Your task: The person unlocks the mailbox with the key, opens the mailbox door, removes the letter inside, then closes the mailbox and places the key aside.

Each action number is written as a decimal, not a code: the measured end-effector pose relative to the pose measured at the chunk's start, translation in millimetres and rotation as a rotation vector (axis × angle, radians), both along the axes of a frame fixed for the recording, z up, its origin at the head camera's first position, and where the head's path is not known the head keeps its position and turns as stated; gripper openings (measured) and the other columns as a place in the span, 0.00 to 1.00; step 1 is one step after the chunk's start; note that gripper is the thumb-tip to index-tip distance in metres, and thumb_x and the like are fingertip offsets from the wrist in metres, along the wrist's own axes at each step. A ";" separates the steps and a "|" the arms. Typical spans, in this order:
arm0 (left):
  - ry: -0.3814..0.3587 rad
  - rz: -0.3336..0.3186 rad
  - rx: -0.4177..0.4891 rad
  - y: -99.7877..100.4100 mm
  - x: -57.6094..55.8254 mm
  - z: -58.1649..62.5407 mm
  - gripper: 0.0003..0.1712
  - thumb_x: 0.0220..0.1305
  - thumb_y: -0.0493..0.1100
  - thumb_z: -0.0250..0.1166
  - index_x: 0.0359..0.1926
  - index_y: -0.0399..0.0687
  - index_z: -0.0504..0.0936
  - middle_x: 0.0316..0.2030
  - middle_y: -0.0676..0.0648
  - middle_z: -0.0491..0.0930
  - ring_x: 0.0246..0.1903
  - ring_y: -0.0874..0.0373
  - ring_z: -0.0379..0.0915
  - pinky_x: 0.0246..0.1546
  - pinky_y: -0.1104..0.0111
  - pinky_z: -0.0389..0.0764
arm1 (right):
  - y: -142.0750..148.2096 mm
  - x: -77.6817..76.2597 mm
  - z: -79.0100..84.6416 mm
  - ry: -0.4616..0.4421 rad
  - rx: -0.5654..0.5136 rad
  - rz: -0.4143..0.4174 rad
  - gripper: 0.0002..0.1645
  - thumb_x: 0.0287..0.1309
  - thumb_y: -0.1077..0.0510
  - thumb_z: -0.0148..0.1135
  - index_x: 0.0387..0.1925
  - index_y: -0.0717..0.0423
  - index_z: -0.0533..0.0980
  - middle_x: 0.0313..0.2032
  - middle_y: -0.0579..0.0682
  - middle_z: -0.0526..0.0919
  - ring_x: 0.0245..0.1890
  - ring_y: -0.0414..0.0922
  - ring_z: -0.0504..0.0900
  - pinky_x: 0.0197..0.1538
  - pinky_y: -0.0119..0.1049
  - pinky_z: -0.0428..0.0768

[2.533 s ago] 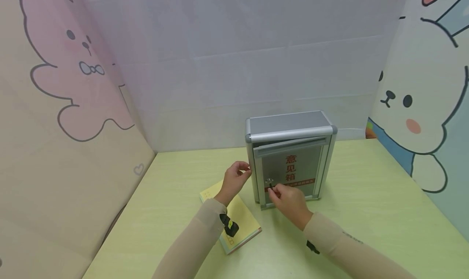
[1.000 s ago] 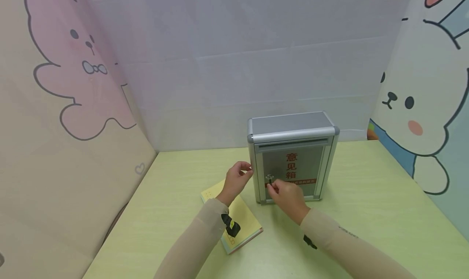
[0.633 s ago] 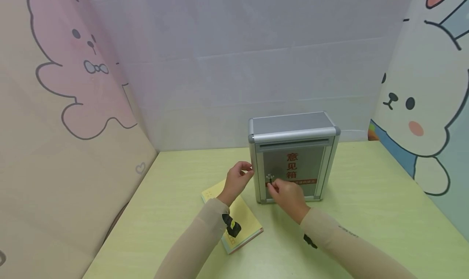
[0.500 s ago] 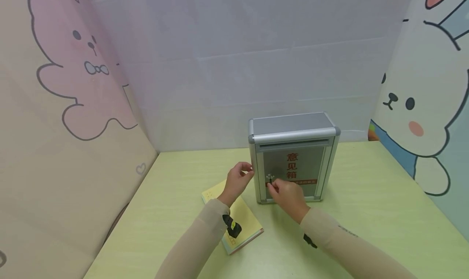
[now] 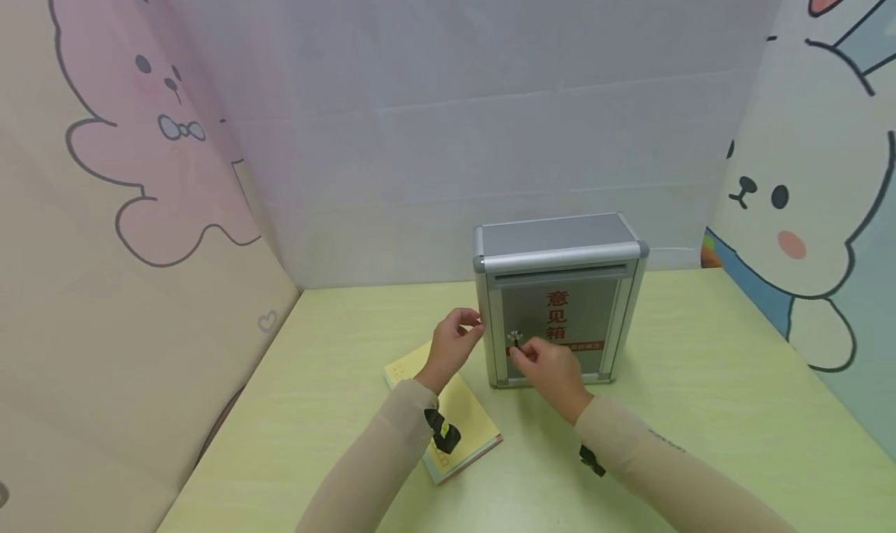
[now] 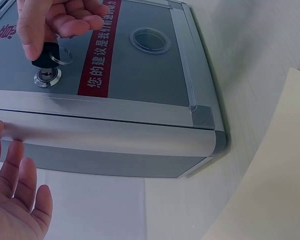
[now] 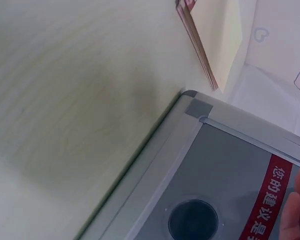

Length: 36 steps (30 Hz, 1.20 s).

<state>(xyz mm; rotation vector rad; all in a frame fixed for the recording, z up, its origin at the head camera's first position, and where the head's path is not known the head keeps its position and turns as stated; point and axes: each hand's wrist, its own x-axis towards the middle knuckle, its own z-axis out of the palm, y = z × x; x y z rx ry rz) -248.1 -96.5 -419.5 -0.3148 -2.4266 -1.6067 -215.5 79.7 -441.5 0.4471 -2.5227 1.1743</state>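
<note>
A silver metal suggestion box [image 5: 556,237] with red characters stands upright on the table. Its front door [image 5: 525,307] lies flush in the frame. My right hand [image 5: 553,373] pinches a black-headed key [image 6: 50,53] with a small ring, at the round lock [image 6: 47,77] near the door's left edge. At the box's left side is my left hand [image 5: 450,346], thumb and fingertips touching the side frame, the other fingers loosely bent. Only a few fingers [image 7: 292,215] of the right hand show in the right wrist view, and the key is out of sight there.
A yellow-covered book [image 5: 465,420] lies on the pale table [image 5: 336,331] left of the box, partly under the left forearm. White cloth [image 5: 420,152] hangs behind, and cartoon-printed sheets [image 5: 798,206] flank both sides.
The door stood ajar at its upper left 2.5 seconds ago and has since swung flush into the frame. Both hands have kept nearly the same places, the right still pinching the key.
</note>
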 end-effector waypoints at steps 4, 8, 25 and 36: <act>-0.004 0.004 -0.002 0.1 0.3 0.3 0.09 0.62 0.33 0.61 0.43 0.32 0.77 0.38 0.38 0.81 0.30 0.58 0.69 0.35 0.66 0.73 | -0.6 -1.2 1.2 -0.223 -0.154 -0.024 0.13 0.63 0.54 0.60 0.34 0.62 0.80 0.21 0.46 0.78 0.21 0.45 0.75 0.25 0.34 0.71; -0.014 0.010 0.000 0.3 0.6 0.5 0.09 0.62 0.33 0.61 0.43 0.32 0.77 0.38 0.38 0.81 0.30 0.58 0.69 0.35 0.66 0.72 | -2.4 -1.9 2.6 -0.342 -0.283 -0.036 0.16 0.66 0.53 0.56 0.39 0.65 0.79 0.22 0.50 0.80 0.28 0.52 0.81 0.31 0.39 0.77; -0.014 0.006 0.006 1.3 -0.2 0.3 0.09 0.62 0.33 0.61 0.43 0.32 0.77 0.38 0.37 0.81 0.30 0.59 0.69 0.34 0.68 0.73 | -8.0 -2.9 2.5 -0.598 -0.528 -0.036 0.25 0.70 0.52 0.48 0.41 0.74 0.75 0.15 0.46 0.79 0.17 0.38 0.77 0.27 0.34 0.74; 0.002 0.002 0.010 0.7 -0.8 -0.7 0.08 0.62 0.32 0.61 0.42 0.32 0.77 0.38 0.37 0.81 0.30 0.59 0.69 0.35 0.67 0.72 | -10.2 -2.2 1.6 -0.630 -0.609 0.006 0.24 0.70 0.52 0.47 0.47 0.72 0.74 0.16 0.47 0.78 0.17 0.39 0.77 0.28 0.36 0.75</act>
